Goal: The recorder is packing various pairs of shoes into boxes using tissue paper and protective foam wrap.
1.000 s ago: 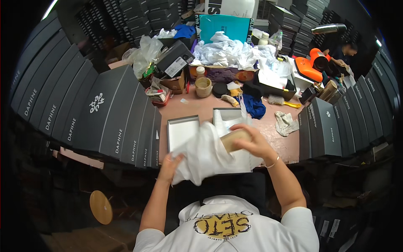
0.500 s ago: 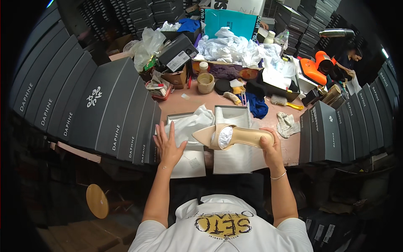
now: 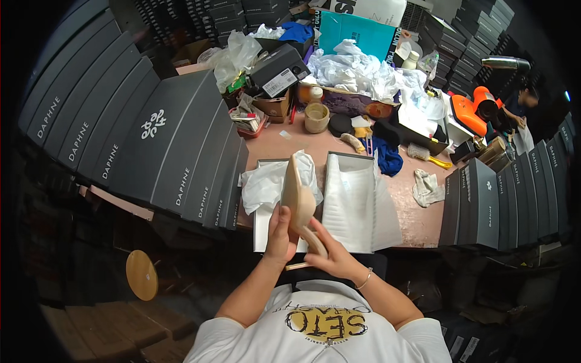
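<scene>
A beige pointed-toe heeled mule (image 3: 299, 196) stands nearly on end in front of me, toe up, its slim heel poking out low by my right hand. My left hand (image 3: 282, 237) is closed on the sole side at its middle. My right hand (image 3: 331, 253) grips the rear of the mule near the heel. Just behind it, crumpled white tissue paper (image 3: 260, 186) lies over one half of an open dark shoe box (image 3: 259, 236). Beside that, the other box half (image 3: 370, 163) is lined with white sheet; a thin white sheet (image 3: 387, 221) hangs over its right side.
Rows of dark shoe boxes (image 3: 181, 121) flank the left, and more boxes (image 3: 484, 206) the right. Behind lie a jar (image 3: 316, 118), a blue cloth (image 3: 387, 156), a yellow-handled brush (image 3: 428, 155), a pale rag (image 3: 427, 188) and heaped tissue (image 3: 357, 69). Another person (image 3: 520, 109) is far right.
The mule has swung from lying sideways to toe up and come nearer to me. My left hand has left the tissue side and taken hold of it; my right hand has moved left with it.
</scene>
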`<act>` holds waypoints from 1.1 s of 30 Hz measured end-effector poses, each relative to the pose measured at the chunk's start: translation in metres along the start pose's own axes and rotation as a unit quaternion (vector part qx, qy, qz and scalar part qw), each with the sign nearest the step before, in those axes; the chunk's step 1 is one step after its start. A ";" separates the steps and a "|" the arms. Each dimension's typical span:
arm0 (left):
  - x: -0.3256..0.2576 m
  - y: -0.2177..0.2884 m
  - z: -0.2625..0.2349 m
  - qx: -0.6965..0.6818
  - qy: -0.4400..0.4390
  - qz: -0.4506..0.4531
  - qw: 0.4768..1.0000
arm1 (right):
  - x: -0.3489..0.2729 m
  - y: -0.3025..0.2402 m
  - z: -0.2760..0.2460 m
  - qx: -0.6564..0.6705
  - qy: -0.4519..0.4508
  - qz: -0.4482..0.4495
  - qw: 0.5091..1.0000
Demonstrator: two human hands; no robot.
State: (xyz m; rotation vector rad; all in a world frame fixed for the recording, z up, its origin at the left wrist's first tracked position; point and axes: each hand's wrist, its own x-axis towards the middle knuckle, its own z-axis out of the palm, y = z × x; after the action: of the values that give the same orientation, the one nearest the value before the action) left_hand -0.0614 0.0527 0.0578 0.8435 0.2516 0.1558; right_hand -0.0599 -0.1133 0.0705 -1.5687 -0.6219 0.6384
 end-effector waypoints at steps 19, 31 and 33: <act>0.223 0.031 -0.011 0.781 -0.217 0.124 0.572 | -0.055 0.033 -0.076 0.680 0.095 -0.026 0.727; 0.098 0.101 0.001 0.685 -0.115 0.169 0.699 | -0.054 0.024 -0.064 0.674 0.098 0.003 0.732; 0.096 0.093 -0.005 0.675 -0.132 0.209 0.696 | -0.055 0.022 -0.064 0.672 0.093 0.001 0.735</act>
State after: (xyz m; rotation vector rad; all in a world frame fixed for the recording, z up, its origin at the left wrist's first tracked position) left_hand 0.0261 0.1400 0.1089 2.3996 -0.1774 0.2713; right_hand -0.0517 -0.1991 0.0554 -0.2258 0.0933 0.6590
